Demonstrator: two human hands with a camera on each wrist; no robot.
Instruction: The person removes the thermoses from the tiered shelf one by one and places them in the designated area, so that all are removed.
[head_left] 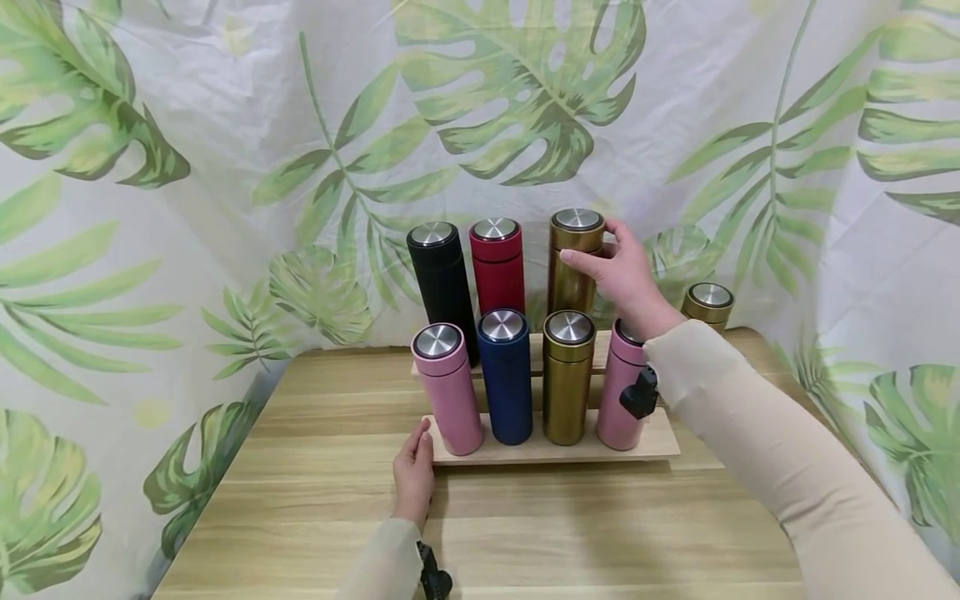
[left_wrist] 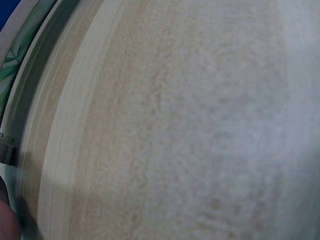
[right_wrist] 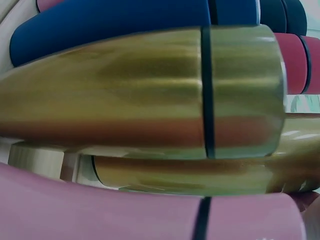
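Observation:
My right hand (head_left: pixel 622 271) grips a gold thermos bottle (head_left: pixel 573 287) near its top, thumb in front, at the right of the back row. That bottle (right_wrist: pixel 200 175) is partly hidden in the right wrist view. My left hand (head_left: pixel 414 475) holds the left end of the stepped wooden rack (head_left: pixel 510 450). On the front step stand a pink bottle (head_left: pixel 453 400), a blue bottle (head_left: pixel 506 383), another gold bottle (head_left: pixel 568 383) and a second pink bottle (head_left: pixel 618 392), partly covered by my right wrist. Behind them are a black bottle (head_left: pixel 442 283) and a red bottle (head_left: pixel 498 267).
Another gold bottle (head_left: pixel 707 304) stands behind my right forearm, beyond the rack's right end. The rack rests on a wood-grain table (head_left: pixel 337 433). A leaf-patterned cloth (head_left: pixel 315 125) hangs behind and along the sides. Mostly blurred wood grain fills the left wrist view.

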